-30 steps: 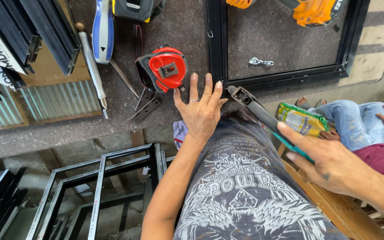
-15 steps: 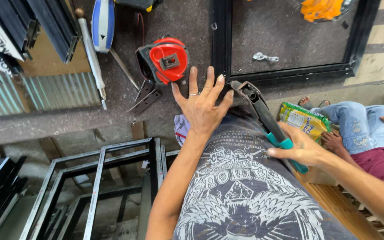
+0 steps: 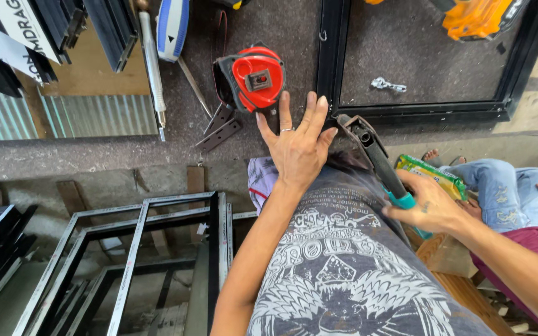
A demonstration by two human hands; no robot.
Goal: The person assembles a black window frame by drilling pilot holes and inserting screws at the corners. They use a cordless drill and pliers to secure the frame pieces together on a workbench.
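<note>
In the head view, the left hand (image 3: 297, 146) lies open with fingers spread at the near edge of the tabletop (image 3: 269, 134), fingertips just short of the red tape measure (image 3: 251, 78). The right hand (image 3: 428, 205) is closed around the teal grip of a black hand riveter (image 3: 375, 155), whose head rests at the tabletop's near edge, beside the corner of the black metal frame (image 3: 418, 112). A judgement: a firm wrist and a flat, steadying left palm would keep the riveter from twisting. Small hinges (image 3: 219, 127) lie just left of that hand.
</note>
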